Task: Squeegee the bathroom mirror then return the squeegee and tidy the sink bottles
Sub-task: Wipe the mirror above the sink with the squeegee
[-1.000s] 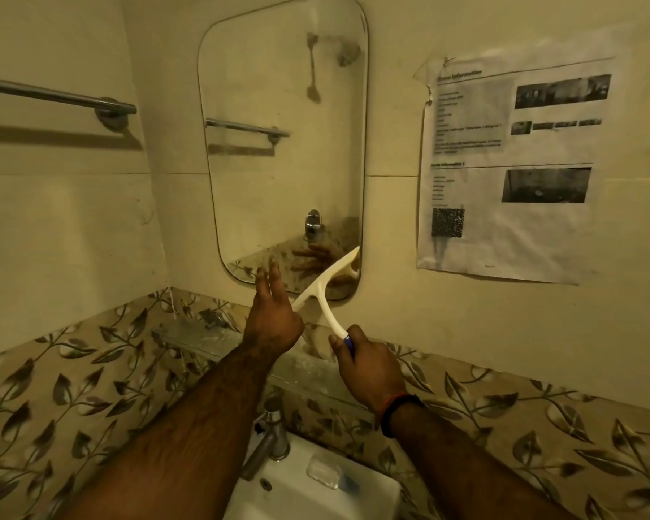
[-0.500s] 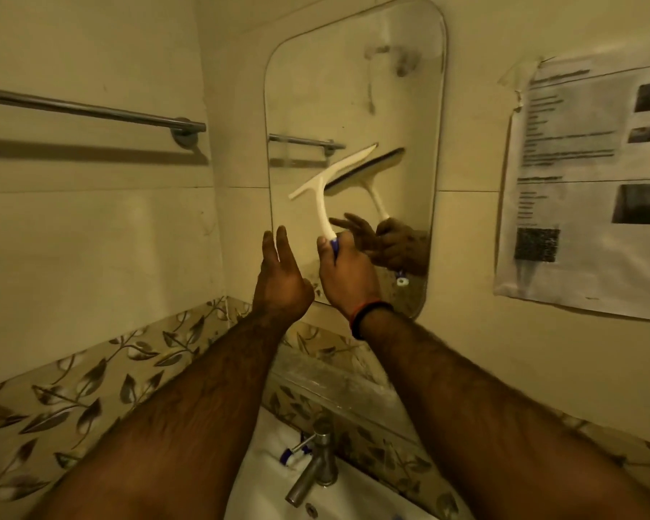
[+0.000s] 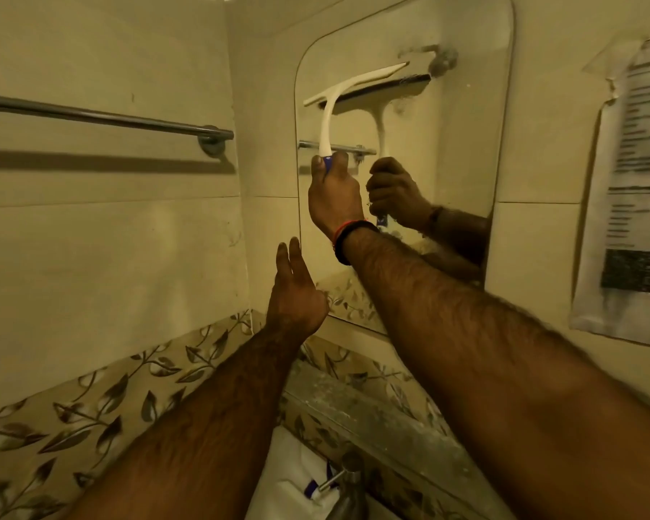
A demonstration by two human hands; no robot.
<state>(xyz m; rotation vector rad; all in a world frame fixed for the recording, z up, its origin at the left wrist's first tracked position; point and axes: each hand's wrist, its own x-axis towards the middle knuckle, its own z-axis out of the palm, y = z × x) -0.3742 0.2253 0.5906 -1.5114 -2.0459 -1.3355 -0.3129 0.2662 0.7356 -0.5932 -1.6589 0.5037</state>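
The rounded mirror (image 3: pixel 462 152) hangs on the cream tiled wall. A white squeegee (image 3: pixel 338 92) with a blue grip end has its blade set against the mirror's upper part. My right hand (image 3: pixel 334 197) grips its handle from below, with a red and black band on the wrist. Lower down, my left hand (image 3: pixel 293 294) hovers by the mirror's lower left corner, fingers straight and holding nothing. At the bottom edge a white bottle with a blue cap (image 3: pixel 312 489) lies on the sink beside the tap.
A metal towel rail (image 3: pixel 102 117) runs along the left wall. A printed paper sheet (image 3: pixel 631 204) is taped to the wall right of the mirror. A narrow glass shelf (image 3: pixel 372 410) sits under the mirror, above the chrome tap (image 3: pixel 348 489) and white sink (image 3: pixel 278 482).
My right hand has carried the squeegee from the mirror's bottom up to its upper part. My left hand stayed low and open. The view has tilted upward and closer.
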